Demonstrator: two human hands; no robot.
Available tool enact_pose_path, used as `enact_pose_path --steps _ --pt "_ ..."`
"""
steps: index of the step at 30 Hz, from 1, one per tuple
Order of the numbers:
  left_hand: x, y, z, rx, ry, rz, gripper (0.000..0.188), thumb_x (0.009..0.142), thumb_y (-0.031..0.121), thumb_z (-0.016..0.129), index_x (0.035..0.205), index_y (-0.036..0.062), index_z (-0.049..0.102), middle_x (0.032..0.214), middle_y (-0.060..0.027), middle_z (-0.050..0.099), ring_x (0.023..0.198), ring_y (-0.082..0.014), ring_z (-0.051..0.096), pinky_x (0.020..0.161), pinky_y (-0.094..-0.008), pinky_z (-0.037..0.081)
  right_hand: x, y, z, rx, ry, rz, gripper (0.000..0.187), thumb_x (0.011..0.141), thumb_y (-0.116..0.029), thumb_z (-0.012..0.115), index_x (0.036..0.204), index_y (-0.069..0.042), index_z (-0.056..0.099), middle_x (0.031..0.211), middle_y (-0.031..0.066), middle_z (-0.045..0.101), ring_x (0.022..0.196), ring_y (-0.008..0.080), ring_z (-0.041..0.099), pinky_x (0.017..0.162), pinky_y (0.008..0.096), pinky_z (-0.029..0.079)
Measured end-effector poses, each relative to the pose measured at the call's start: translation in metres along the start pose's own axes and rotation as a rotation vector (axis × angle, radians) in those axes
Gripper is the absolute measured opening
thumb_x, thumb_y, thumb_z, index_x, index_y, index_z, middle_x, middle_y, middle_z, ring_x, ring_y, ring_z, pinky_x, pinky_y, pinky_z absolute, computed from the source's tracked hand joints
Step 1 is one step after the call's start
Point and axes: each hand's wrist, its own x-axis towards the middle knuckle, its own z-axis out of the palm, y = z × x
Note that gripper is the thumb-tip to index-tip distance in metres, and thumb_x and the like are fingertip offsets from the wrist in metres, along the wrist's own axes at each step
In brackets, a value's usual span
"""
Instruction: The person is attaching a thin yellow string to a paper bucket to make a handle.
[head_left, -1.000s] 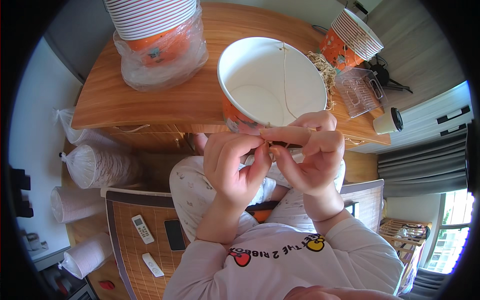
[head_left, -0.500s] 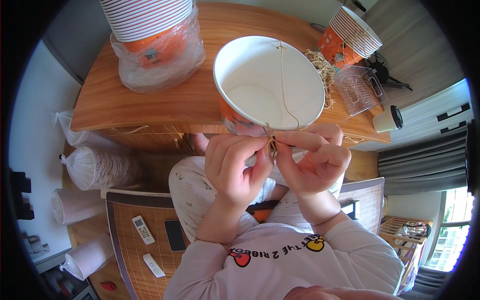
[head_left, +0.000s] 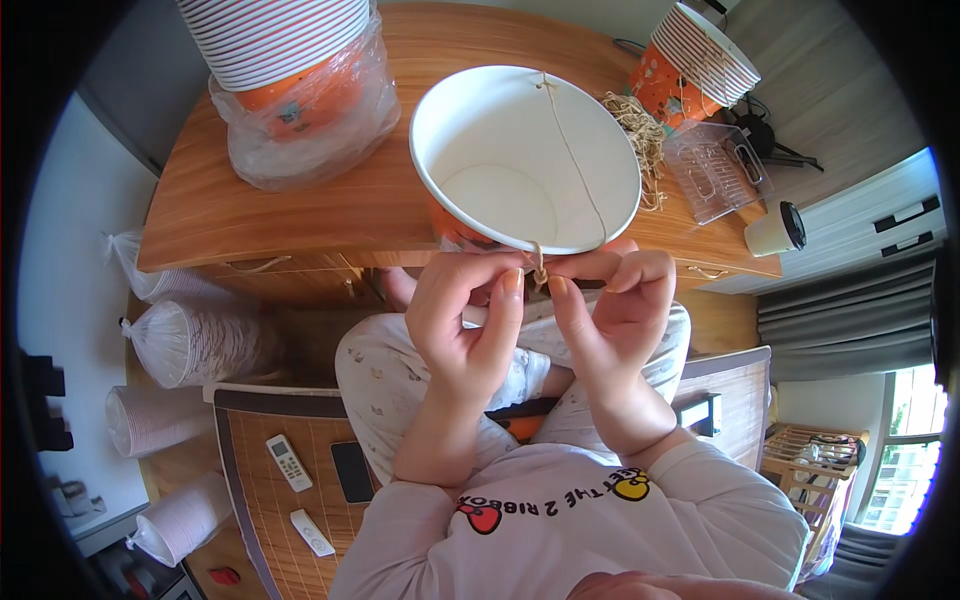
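A large paper bucket [head_left: 470, 130], white inside and orange patterned outside, stands at the near edge of the wooden desk. Tan twine [head_left: 577, 160] is knotted at its far rim and runs across the opening to the near rim. There a small knot [head_left: 540, 273] hangs just outside the bucket. My left hand [head_left: 460, 320] pinches at the knot's left side with thumb and forefinger. On the other side, my right hand [head_left: 610, 325] pinches the twine, its other fingers curled. The fingertips hide the twine's short ends.
A tall bucket stack [head_left: 290, 75] in clear plastic stands left on the desk [head_left: 290, 215]. At right are loose twine [head_left: 640, 145], another bucket stack [head_left: 685, 75], a clear plastic tray [head_left: 715, 170] and a lidded cup [head_left: 775, 230]. Remotes [head_left: 288, 462] and a phone [head_left: 350, 470] lie beside me.
The twine at the near rim has drawn into a compact knot, and my thumbs have moved slightly apart. The strand across the bucket looks straighter. The bucket appears slightly further left.
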Motion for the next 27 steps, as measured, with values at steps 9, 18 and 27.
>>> enact_pose_path --steps 9,18,27 --pt "0.001 0.0 0.0 -0.233 -0.114 -0.178 0.014 0.083 0.0 0.069 0.097 0.0005 0.068 0.091 -0.0038 0.068 0.073 -0.0068 0.061 0.061 -0.0181 0.045 -0.003 0.013 0.0 0.04 0.042 0.071 0.037 0.081 0.007 0.068 0.089 -0.006 0.035 0.089 0.0148 0.07 0.084 0.0123 0.066 0.071 0.0216 0.05" --pt "0.0 -0.003 0.004 -0.098 -0.1 -0.182 0.013 0.08 0.002 0.072 0.092 0.0015 0.067 0.085 -0.0025 0.066 0.064 -0.0062 0.059 0.055 -0.0185 0.04 -0.008 0.023 0.003 -0.306 0.155 -0.063 0.038 0.069 0.002 0.078 0.084 -0.011 0.045 0.084 0.0009 0.072 0.069 0.0149 0.048 0.071 0.0286 0.037" --pt "0.003 -0.003 0.001 0.029 -0.115 -0.091 0.014 0.077 0.001 0.072 0.09 0.0014 0.066 0.081 -0.0034 0.064 0.062 -0.0086 0.059 0.054 -0.019 0.041 -0.006 0.021 0.003 -0.339 0.129 -0.045 0.039 0.068 0.002 0.078 0.083 -0.011 0.044 0.083 0.0007 0.072 0.068 0.0141 0.052 0.07 0.0273 0.037"
